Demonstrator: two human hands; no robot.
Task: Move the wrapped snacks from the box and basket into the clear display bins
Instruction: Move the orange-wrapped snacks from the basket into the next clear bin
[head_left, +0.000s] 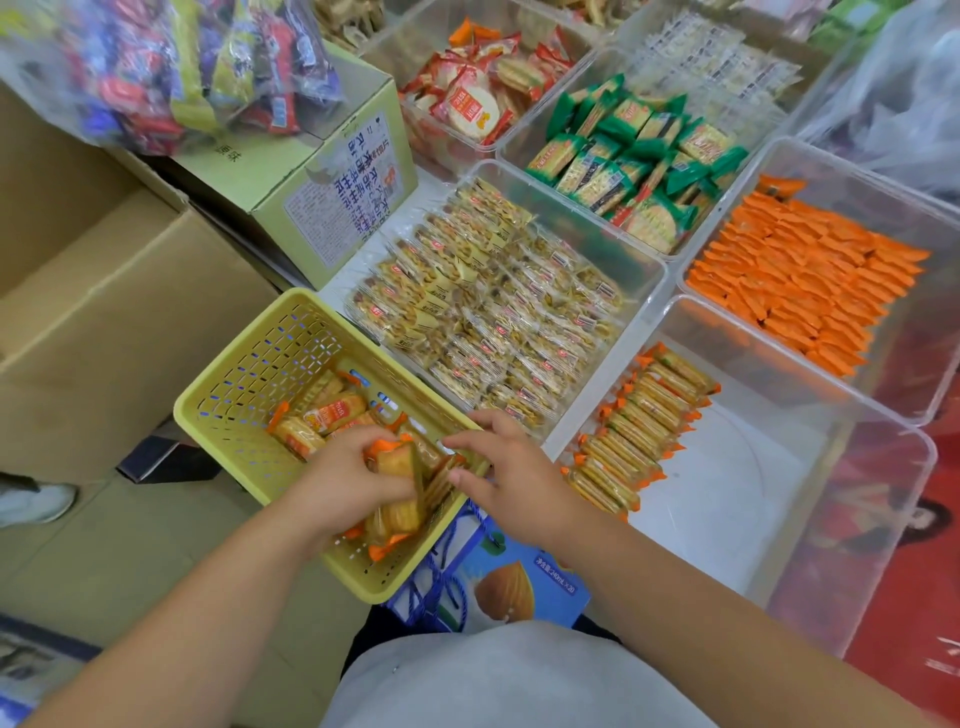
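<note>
A yellow basket (244, 358) sits low in the middle, and its near corner lies over a blue carton (514, 577). Both hands are in the basket. The left hand (343, 480) has its fingers curled round a pile (402, 493) of cracker packs with orange ends. It holds the pile at the near end of the basket. The right hand (506, 467) comes in from the other side. Its fingers are stretched out, not curled, and the tips touch the side of the pile. More packs (322, 418) of the same kind lie loose on the basket floor, farther back. Just to the right of the basket stands a big clear bin (737, 499). A neat row (636, 431) of the same crackers stands on edge along its left wall. Behind the basket, yellow packs (493, 317) fill another clear bin. To the right of that one, orange packs (805, 280) lie in tidy lines in their own bin. Farther back are green packs (639, 156) and red packs (472, 98), each in a bin too. A big brown box (104, 312) stands to the left of the basket. Behind it is a green box (291, 171) with a bag of sweets (182, 67) on top.
</note>
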